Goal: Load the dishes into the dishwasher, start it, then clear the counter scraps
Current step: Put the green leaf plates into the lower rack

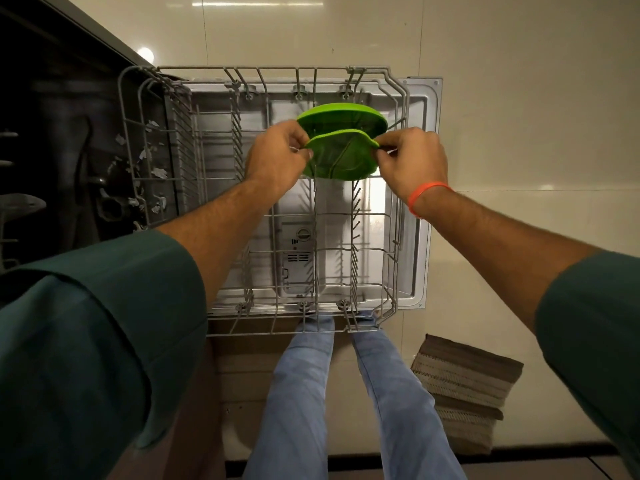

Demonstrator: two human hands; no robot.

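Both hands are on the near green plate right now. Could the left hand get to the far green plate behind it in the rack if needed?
Probably yes. The far green plate stands just behind the near green plate, its upper rim exposed above the rack. The left hand would first have to let go of the near plate, which the right hand also pinches.

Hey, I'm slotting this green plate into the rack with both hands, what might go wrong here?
1. The near green plate is held only by edge pinches from the left hand and right hand; that grip might slip.
2. It may knock the far green plate right behind it.
3. It could miss the rack tines and tip.
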